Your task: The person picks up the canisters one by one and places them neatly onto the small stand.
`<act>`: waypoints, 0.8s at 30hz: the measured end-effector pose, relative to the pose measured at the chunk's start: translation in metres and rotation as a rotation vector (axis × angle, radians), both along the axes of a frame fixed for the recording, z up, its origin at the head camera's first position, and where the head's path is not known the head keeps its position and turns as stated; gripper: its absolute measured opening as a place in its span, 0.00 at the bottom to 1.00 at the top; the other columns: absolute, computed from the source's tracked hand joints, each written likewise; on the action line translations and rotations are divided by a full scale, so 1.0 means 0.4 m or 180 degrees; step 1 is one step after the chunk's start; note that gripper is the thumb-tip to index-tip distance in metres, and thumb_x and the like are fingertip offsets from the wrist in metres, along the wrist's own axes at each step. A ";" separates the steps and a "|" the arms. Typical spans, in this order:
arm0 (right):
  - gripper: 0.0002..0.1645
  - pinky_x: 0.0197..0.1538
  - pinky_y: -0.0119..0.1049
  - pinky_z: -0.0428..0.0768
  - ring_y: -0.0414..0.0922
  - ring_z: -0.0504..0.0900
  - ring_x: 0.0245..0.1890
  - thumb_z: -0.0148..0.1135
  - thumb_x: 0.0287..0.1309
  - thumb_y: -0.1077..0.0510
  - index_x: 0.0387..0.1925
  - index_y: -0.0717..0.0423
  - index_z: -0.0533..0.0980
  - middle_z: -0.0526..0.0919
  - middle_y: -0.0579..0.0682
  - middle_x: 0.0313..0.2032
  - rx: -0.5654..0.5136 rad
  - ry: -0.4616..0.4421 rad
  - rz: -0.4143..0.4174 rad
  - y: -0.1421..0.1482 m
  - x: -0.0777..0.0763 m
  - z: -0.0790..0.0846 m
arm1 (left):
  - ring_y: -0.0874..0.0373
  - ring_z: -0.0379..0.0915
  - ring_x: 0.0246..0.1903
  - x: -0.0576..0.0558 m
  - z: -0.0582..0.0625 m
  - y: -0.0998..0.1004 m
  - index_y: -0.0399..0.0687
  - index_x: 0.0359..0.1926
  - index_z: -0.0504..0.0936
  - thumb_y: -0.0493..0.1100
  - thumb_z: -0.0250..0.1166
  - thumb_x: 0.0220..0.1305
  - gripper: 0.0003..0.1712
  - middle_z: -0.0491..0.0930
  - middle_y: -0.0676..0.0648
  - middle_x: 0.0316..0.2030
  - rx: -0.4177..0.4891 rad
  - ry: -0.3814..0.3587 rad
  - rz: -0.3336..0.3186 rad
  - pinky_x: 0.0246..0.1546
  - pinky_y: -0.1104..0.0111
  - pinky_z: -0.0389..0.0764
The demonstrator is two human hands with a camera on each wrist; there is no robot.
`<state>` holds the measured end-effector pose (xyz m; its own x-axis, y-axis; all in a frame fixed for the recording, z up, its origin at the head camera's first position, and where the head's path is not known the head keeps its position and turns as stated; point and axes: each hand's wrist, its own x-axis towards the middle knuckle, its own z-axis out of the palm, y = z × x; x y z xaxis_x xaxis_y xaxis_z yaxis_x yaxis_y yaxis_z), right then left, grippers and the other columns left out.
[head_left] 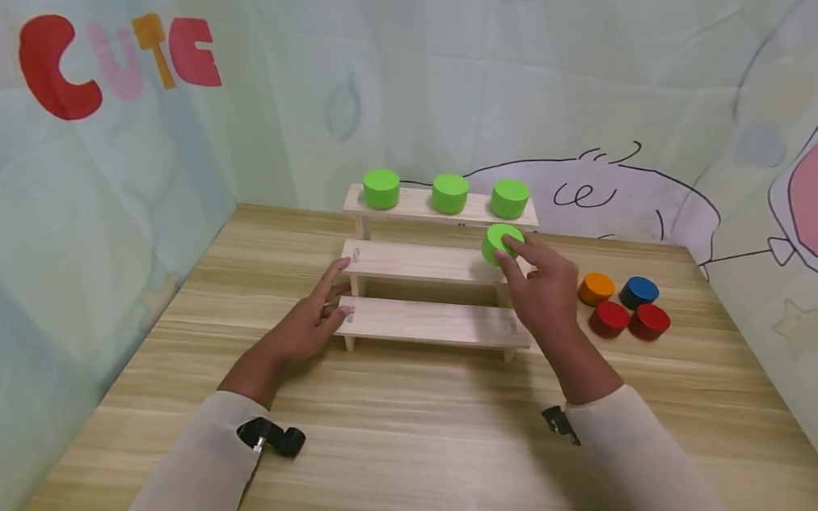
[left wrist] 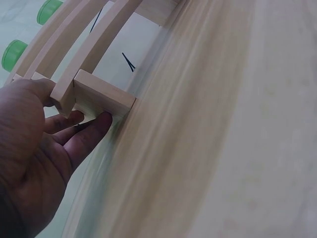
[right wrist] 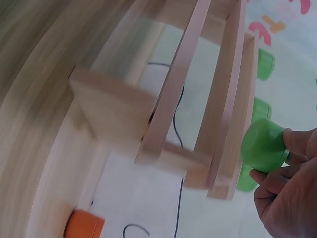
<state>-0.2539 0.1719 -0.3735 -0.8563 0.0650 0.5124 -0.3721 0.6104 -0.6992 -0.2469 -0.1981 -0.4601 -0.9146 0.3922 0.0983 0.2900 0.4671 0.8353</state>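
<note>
My right hand point(head_left: 543, 290) pinches a green round block point(head_left: 502, 244) between thumb and fingers, above the right end of the middle step of a three-step wooden rack point(head_left: 423, 263). In the right wrist view the held green block point(right wrist: 262, 145) overlaps the rack's upper boards. Three more green blocks point(head_left: 450, 193) stand spaced along the top step. My left hand point(head_left: 308, 324) grips the rack's left end. The left wrist view shows its thumb point(left wrist: 42, 89) at the end of a step board and its other fingers by the side panel point(left wrist: 105, 93).
To the right of the rack lie two red blocks point(head_left: 609, 318), a blue block point(head_left: 639, 292) and an orange block point(head_left: 597, 288), with another orange one partly hidden behind my right hand. A printed cloth point(head_left: 307, 84) hangs around the wooden table point(head_left: 392, 449).
</note>
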 end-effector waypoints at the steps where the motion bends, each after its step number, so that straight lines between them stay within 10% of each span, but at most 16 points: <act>1: 0.22 0.50 0.52 0.90 0.60 0.84 0.70 0.74 0.71 0.58 0.64 0.53 0.86 0.84 0.62 0.68 0.0009 -0.0001 0.0020 -0.010 -0.001 -0.001 | 0.28 0.74 0.72 0.000 0.000 0.000 0.75 0.89 0.34 0.42 0.51 0.88 0.46 0.58 0.27 0.83 0.0001 -0.0001 0.0001 0.70 0.35 0.77; 24: 0.21 0.52 0.53 0.92 0.59 0.85 0.69 0.75 0.70 0.55 0.62 0.53 0.88 0.85 0.63 0.66 0.0122 0.0160 0.0501 -0.219 -0.020 -0.002 | 0.28 0.76 0.71 0.002 0.005 -0.002 0.71 0.89 0.35 0.41 0.51 0.87 0.46 0.58 0.26 0.83 0.0030 0.0030 -0.0049 0.69 0.36 0.79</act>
<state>-0.2618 0.0843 -0.3744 -0.8276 -0.0883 0.5543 -0.4991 0.5677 -0.6548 -0.2462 -0.1991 -0.4579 -0.9075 0.4052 0.1104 0.3049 0.4547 0.8368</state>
